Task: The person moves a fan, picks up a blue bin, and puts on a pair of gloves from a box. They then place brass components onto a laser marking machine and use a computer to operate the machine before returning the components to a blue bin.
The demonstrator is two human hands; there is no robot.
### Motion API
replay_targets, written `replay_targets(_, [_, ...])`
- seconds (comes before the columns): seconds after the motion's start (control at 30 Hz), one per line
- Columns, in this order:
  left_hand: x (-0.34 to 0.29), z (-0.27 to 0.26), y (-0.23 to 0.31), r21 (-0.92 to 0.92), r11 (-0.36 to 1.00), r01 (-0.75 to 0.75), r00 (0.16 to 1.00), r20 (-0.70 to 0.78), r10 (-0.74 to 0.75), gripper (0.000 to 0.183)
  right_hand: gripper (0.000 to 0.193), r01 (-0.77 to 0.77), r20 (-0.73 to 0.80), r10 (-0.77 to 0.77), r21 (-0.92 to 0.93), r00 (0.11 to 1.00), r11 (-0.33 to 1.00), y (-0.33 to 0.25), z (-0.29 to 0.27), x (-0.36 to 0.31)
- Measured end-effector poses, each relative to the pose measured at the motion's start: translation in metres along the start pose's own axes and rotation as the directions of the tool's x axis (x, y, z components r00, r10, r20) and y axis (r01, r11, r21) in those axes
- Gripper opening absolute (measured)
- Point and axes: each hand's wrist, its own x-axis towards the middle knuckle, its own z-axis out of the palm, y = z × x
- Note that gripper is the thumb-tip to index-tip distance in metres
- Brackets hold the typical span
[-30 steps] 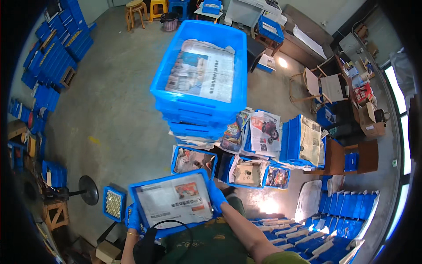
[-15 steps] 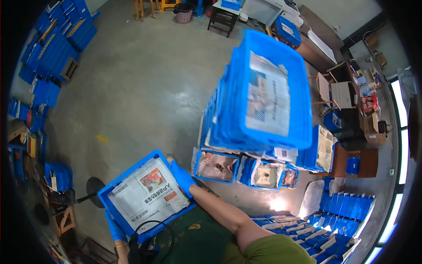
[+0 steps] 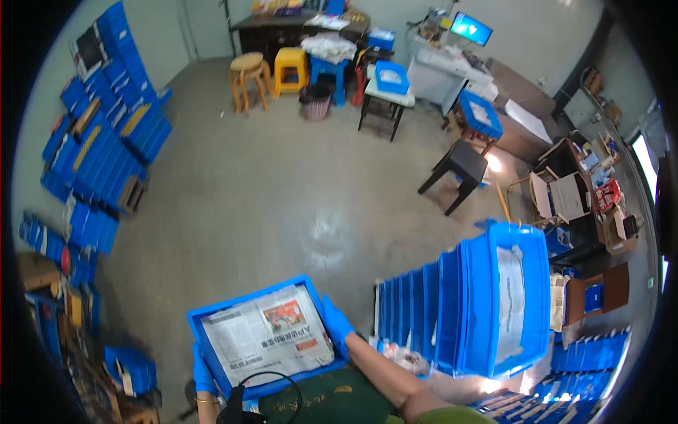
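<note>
A shallow blue plastic tray (image 3: 248,305) is held level in front of my body, gripped at its two ends. Newspaper (image 3: 272,332) with a colour picture lines its bottom. My left hand (image 3: 203,371), in a blue glove, holds the left end, its fingers partly under the rim. My right hand (image 3: 336,324), also gloved in blue, is closed on the right end near the far corner. A dark cable loops over the tray's near edge. To the right of my right hand rises a tall stack of blue trays (image 3: 466,304), the top one lined with paper.
Stacked blue trays (image 3: 106,155) line the left wall. Ahead stand a wooden stool (image 3: 247,65), a yellow stool (image 3: 290,69), a waste basket (image 3: 316,106), a small white-topped table (image 3: 388,93) and a black stool (image 3: 462,164). More trays (image 3: 579,353) lie at the lower right.
The view has tilted up and shifted, bringing the far wall's furniture into sight. The tall stack now appears lower and farther right. Both hands still hold the newspaper-lined tray.
</note>
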Motion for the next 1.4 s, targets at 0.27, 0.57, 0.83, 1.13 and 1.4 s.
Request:
replay_targets(0.27, [0.150,0.218,0.115,0.556,0.817,-0.155,0.987,0.124,0.103,0.063,0.068,0.116,-0.312,-0.029,0.264,0.950,0.957,-0.105,-0.041,0.049])
replay_targets(0.57, [0.315,0.485,0.166,0.714,0.663,-0.223,0.939,0.340,-0.051,0.067,0.069,0.392,-0.559,-0.124,0.390,0.820,0.833,-0.240,-0.153,0.175])
replay_targets(0.83, [0.442,0.755,0.127,0.824,0.456,-0.337,0.851,0.474,-0.228,0.071,0.068,0.506,-0.753,-0.018,0.424,0.657,0.751,-0.408,-0.243,0.194])
replay_targets(1.13, [0.465,1.046,0.111,0.832,0.166,-0.529,0.718,0.544,-0.435,0.077,0.069,0.728,-0.740,-0.158,0.557,0.654,0.400,-0.563,-0.371,0.254])
replay_targets(1.4, [0.570,1.230,0.053,0.816,0.162,-0.555,0.717,0.568,-0.404,0.078,0.070,0.757,-0.735,-0.224,0.654,0.640,0.015,-0.651,-0.496,0.298])
